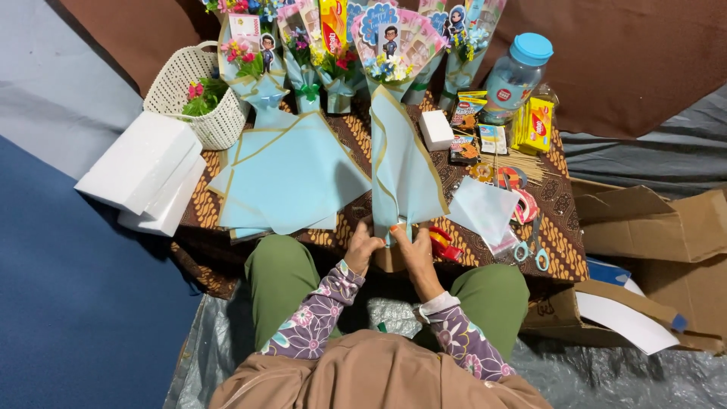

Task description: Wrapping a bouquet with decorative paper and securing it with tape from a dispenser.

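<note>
Wrapping is in hand: a pale blue paper cone bouquet [401, 151] is lain on the batik-clothed table [564, 235], its narrow foot pinched between the left hand [362, 246] and right hand [415, 244], fingers closed on the paper. Fastening seems called for next; a red tape dispenser [443, 242] is placed just beside the right hand.
</note>
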